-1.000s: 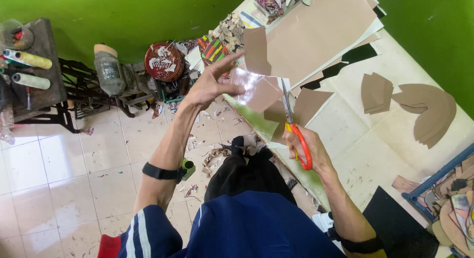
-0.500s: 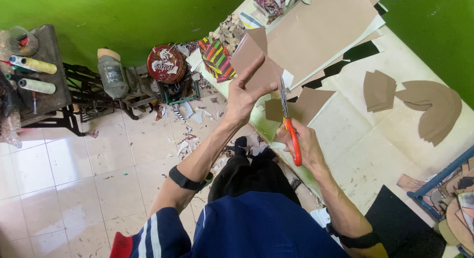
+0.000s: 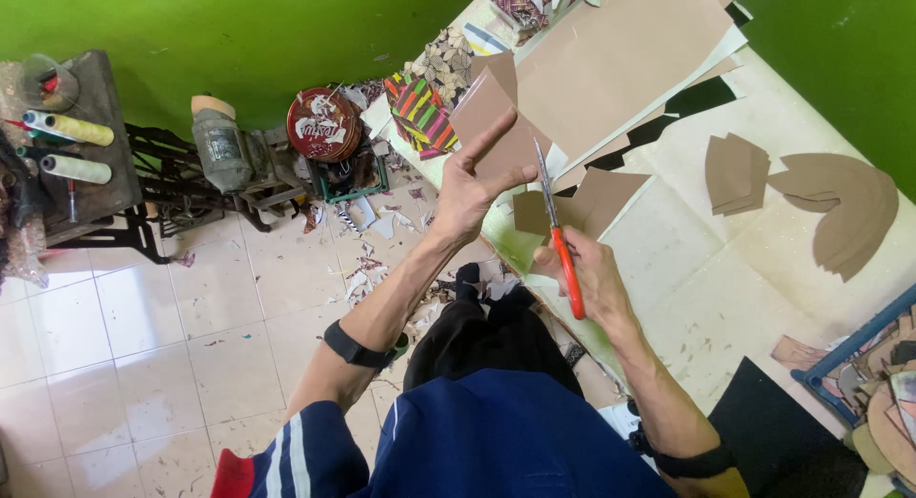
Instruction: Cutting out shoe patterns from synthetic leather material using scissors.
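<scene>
My left hand (image 3: 474, 181) holds up a brown cardboard piece (image 3: 493, 116) by its lower edge, with the fingers spread. My right hand (image 3: 589, 277) grips orange-handled scissors (image 3: 560, 238), whose blades point up along the right edge of that piece. Just behind the scissors, another brown cut-out (image 3: 589, 200) lies on the table's edge. Large tan cardboard sheets (image 3: 625, 59) are stacked at the top of the table.
A pale work table (image 3: 725, 269) carries stacks of brown cut shapes (image 3: 840, 207) at right. Paper scraps litter the tiled floor (image 3: 372, 240). A round red tin (image 3: 324, 124), striped fabric (image 3: 422, 114), a black sewing stand (image 3: 76, 126) with thread spools and a blue bin (image 3: 859, 350) stand around.
My left hand has swung right from the floor side toward the table and taken hold of the brown piece. The scissors have come up beside that piece.
</scene>
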